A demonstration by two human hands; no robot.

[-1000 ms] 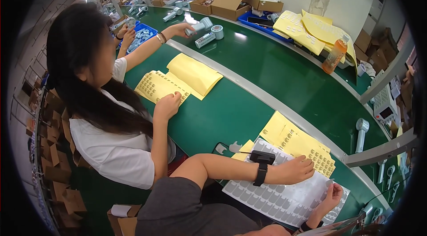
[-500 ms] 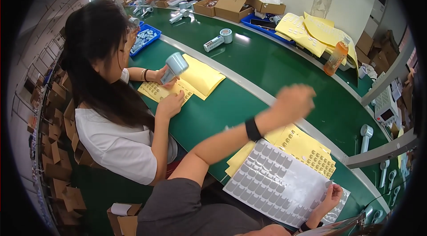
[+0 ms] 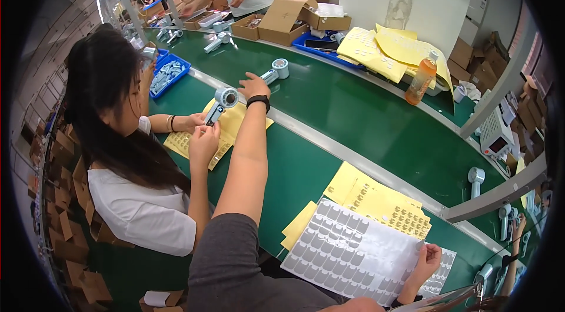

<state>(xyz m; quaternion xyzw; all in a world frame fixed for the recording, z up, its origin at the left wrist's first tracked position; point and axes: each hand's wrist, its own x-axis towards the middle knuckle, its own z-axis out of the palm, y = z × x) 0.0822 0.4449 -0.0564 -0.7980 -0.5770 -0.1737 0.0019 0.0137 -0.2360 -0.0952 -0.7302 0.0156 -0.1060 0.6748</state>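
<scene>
My left hand (image 3: 254, 85), with a black band on the wrist, is stretched far out over the green belt. Its fingers look extended and slightly apart over the handle end of a pale blue handheld fan (image 3: 280, 68) lying there; whether they grip it is hidden. My right hand (image 3: 431, 259) is closed in a pinch by a grey sticker (image 3: 421, 245), above the right part of a white sheet of grey stickers (image 3: 329, 235). Under that sheet lie yellow sticker sheets (image 3: 376, 194). Left of my arm, a co-worker's hands hold another handheld fan (image 3: 226, 98) over yellow paper.
A blue bin (image 3: 170, 75) of small pale parts stands beyond the co-worker. Across the belt are cardboard boxes (image 3: 284, 21), more yellow sheets (image 3: 371, 53) and an orange bottle (image 3: 421, 81). A metal post (image 3: 506, 191) and another handheld fan (image 3: 475, 181) are at right.
My left hand has swung left and away from me, from above the yellow sheets to the fan on the belt. My right hand stays at the sheet. The co-worker's fan has turned.
</scene>
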